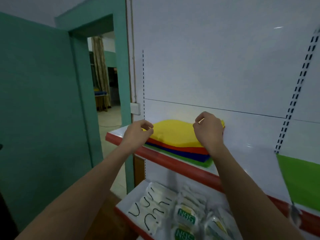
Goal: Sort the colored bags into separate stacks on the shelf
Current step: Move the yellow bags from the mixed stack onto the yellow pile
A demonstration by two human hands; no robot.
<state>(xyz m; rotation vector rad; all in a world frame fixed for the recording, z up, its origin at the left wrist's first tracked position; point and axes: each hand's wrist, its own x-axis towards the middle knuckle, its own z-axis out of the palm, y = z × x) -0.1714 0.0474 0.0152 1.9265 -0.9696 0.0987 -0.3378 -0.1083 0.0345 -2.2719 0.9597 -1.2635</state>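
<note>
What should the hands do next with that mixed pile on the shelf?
Probably lift the yellow bag off and set it on bare shelf to the right. The left hand and right hand pinch its two ends, and it lies on top of the red bag, blue bag and green bag.

Lighting is dim and cool overall. I note a soft bright patch on the glossy white back panel above my hands, with small glare streaks at right. Wide-angle distortion bends the edges; the lower corners appear blurred.
</note>
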